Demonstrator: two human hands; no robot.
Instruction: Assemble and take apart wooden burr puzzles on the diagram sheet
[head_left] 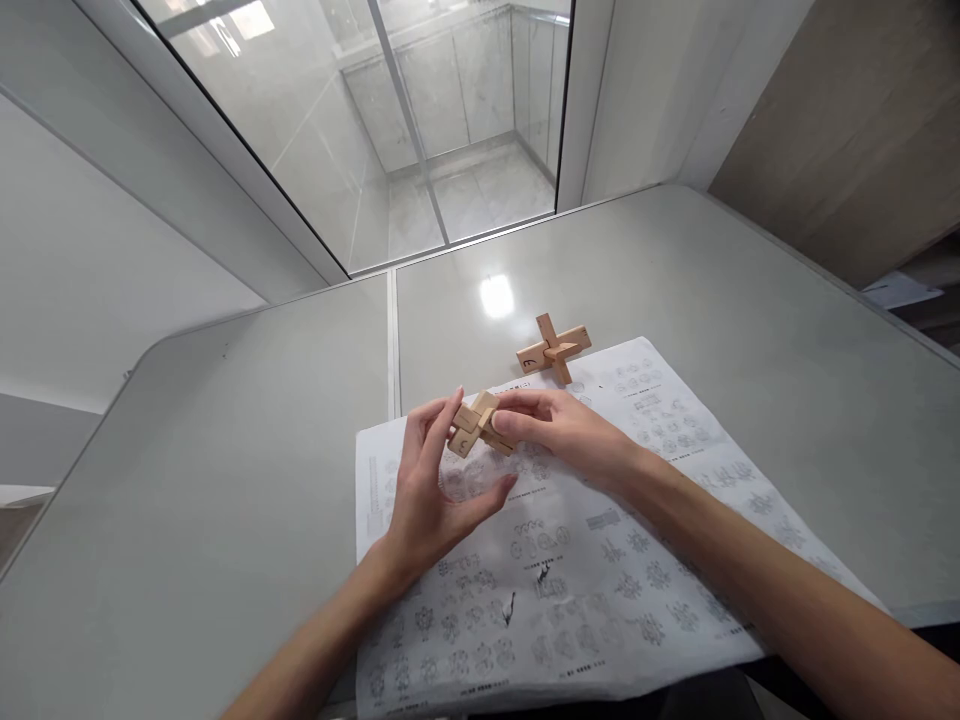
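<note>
A small cluster of interlocked wooden puzzle pieces (474,424) is held just above a white instruction sheet (570,590). My right hand (562,430) grips its right side with fingertips and thumb. My left hand (435,490) has its fingers spread; its fingertips touch the cluster's left end, and the thumb points right beneath it. A second wooden puzzle (553,348), shaped like a cross, lies on the table at the sheet's far edge, beyond both hands.
The sheet, printed with many small puzzle diagrams, lies on a grey table (225,450) with a seam down its middle. A glass panel (360,120) and white walls stand behind the table. A wooden surface (847,120) is at the right.
</note>
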